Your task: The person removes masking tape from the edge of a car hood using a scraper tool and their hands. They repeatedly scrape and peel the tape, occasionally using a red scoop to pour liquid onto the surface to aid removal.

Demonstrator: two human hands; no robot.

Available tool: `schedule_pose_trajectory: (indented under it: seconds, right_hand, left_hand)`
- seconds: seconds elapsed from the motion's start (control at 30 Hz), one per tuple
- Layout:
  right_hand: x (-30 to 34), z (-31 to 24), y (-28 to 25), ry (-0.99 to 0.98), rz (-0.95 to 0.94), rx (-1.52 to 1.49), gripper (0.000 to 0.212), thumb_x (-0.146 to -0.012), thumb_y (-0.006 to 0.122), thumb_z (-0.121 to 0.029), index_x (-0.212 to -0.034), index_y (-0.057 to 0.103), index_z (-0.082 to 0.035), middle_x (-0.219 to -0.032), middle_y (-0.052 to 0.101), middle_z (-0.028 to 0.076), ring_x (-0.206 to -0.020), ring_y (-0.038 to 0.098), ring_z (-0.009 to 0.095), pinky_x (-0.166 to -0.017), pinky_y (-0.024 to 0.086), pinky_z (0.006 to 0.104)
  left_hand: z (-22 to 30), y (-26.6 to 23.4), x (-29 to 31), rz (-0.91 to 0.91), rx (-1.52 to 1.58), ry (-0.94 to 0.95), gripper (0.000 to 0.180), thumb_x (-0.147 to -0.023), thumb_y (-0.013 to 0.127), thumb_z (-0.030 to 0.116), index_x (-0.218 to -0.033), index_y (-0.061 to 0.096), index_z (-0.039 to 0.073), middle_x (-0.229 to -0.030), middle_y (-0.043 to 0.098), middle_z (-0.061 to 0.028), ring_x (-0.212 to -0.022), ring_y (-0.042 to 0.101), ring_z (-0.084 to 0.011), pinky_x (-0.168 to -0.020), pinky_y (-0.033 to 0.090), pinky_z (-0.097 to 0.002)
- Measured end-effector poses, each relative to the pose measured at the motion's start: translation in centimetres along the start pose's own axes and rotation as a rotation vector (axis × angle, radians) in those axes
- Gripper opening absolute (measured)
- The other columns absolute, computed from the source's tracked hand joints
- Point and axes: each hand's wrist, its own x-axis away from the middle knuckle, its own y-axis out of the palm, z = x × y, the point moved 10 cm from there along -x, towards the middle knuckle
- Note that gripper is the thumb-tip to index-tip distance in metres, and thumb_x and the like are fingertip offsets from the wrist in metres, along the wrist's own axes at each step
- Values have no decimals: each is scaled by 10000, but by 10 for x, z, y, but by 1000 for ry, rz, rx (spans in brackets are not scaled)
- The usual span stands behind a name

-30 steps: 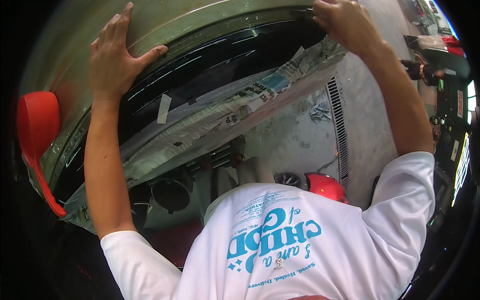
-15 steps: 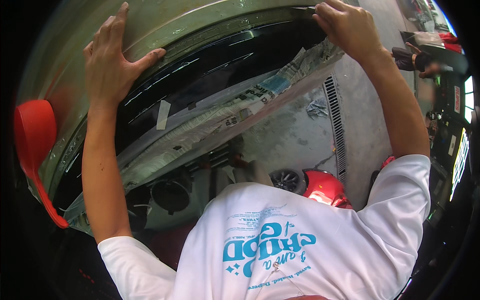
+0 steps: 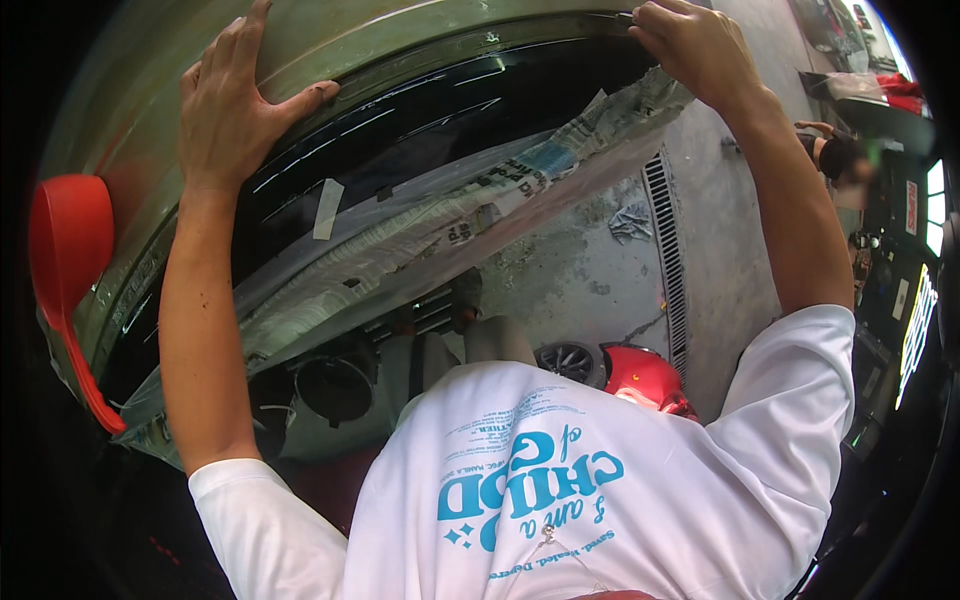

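Observation:
My left hand (image 3: 228, 118) rests on the olive-green painted car panel (image 3: 390, 28), its fingers stretched and the thumb reaching toward the rim of the dark glass (image 3: 440, 108). At the far right end of that rim, my right hand (image 3: 700, 50) is closed, fingertips pressed together over the edge. A thin, dark tip shows at those fingertips, too small to name. Crumpled newspaper (image 3: 400, 240) and clear plastic sheeting lie along the near side of the glass. A short piece of pale tape (image 3: 327, 209) is stuck close to the newspaper.
On the panel at the left lies a red plastic dipper (image 3: 72, 230) with a long handle. Below are a concrete floor, a drain grate (image 3: 667, 250), a crumpled grey scrap (image 3: 630, 222) and a red vehicle part (image 3: 642, 378) beside a black wheel (image 3: 570, 362). Another person (image 3: 838, 155) is at far right.
The view has shifted slightly. My hands keep nearly the same places on the panel and the glass rim. The other person at the far right has changed position.

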Motion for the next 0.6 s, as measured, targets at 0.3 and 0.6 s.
schedule_pose_trajectory:
  seconds: [0.3, 0.6]
  right_hand:
    - [-38, 8, 21, -107, -227, -33, 164, -896, 747, -222, -791, 726, -97, -803, 713, 125, -717, 722, 345, -667, 584, 481]
    - [-79, 29, 31, 108, -565, -36, 206, -834, 740, -244, -726, 749, -69, -775, 742, 146, -709, 735, 323, -672, 581, 434]
  left_hand:
    - [-3, -1, 6, -29, 30, -30, 1169, -762, 839, 700, -1712, 309, 273, -1555, 575, -51, -1464, 526, -256, -1219, 377, -490]
    - [1, -3, -1, -16, 51, -14, 1182, -755, 833, 714, -1714, 309, 261, -1533, 599, -65, -1454, 541, -271, -1214, 384, -470]
